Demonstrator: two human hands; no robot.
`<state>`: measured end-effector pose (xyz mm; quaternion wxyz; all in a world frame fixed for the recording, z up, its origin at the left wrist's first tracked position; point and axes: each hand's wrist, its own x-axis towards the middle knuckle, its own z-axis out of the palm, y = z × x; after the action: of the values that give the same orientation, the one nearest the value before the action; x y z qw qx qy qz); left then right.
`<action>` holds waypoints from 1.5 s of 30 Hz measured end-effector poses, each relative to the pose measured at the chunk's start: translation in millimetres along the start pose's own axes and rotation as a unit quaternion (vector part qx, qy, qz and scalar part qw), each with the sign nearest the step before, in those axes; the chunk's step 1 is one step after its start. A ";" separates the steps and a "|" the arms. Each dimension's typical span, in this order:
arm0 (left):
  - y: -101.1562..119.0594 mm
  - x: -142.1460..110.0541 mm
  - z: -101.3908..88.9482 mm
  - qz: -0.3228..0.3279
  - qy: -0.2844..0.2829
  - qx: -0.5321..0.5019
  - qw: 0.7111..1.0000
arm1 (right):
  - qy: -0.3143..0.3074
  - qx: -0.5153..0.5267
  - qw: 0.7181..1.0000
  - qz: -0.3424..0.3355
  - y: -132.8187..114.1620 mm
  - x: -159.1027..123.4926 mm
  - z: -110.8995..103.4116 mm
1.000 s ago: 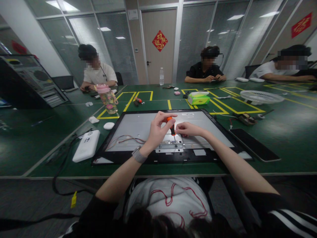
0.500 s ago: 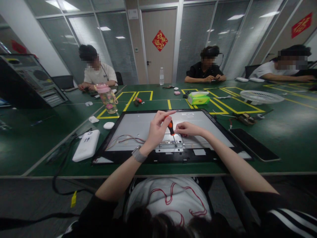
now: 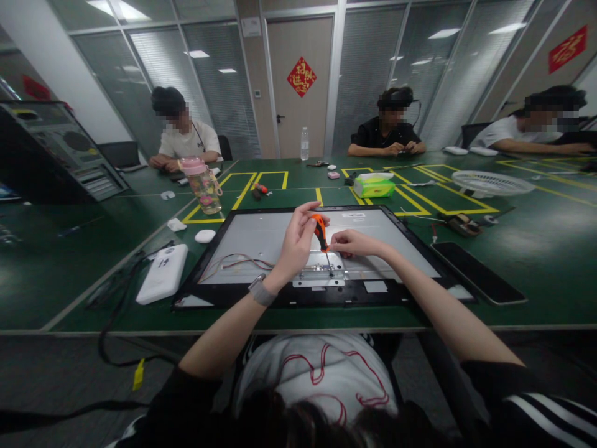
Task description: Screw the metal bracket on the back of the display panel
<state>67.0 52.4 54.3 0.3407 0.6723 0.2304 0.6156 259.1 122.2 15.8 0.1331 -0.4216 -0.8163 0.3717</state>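
Rear of a flat display panel (image 3: 252,233) worked by hand on a green bench (image 3: 373,318). The panel lies near the person, its pale metal back uppermost within a black frame. Judged from its present condition, the work is partway along: the back is exposed, while a metal bracket (image 3: 318,283) remains at the near middle and a bundle of thin wires (image 3: 236,258) lies loose on the left. Whether a screw there is being driven in or out cannot be told, nor how many remain. The left hand (image 3: 297,239) has its thumb and fingers loosely closed around the orange-and-black handle of a screwdriver (image 3: 320,230), which leans slightly, tip down at the bracket. The right hand (image 3: 351,243) rests low over the panel, fingers curled, tips at the collar of the tool; whether they pinch it or merely steady it is unclear. A white power bank (image 3: 163,275) lies left of the panel, a smartphone (image 3: 480,272) right.
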 end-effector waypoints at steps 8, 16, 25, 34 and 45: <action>-1.7 -0.9 2.1 -0.010 -0.012 -0.054 0.998 | 0.001 0.004 1.000 -0.006 1.3 1.0 0.5; 2.8 0.3 -1.3 0.012 0.012 0.086 0.996 | -0.002 -0.005 1.000 -0.011 1.4 1.6 0.6; 2.0 -0.6 -0.4 -0.019 -0.011 0.029 0.999 | 0.000 -0.007 1.000 -0.013 2.2 1.3 0.2; 3.9 0.8 -3.2 0.015 -0.001 0.078 0.997 | 0.001 -0.004 1.000 -0.003 0.6 0.3 0.1; 4.7 1.2 -1.7 0.013 0.034 0.109 0.993 | -0.001 -0.002 1.000 -0.006 -3.4 -0.8 -0.2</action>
<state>64.9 50.4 58.6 0.2495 0.6867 0.2988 0.6140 257.7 120.4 18.4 0.1336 -0.4162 -0.8200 0.3694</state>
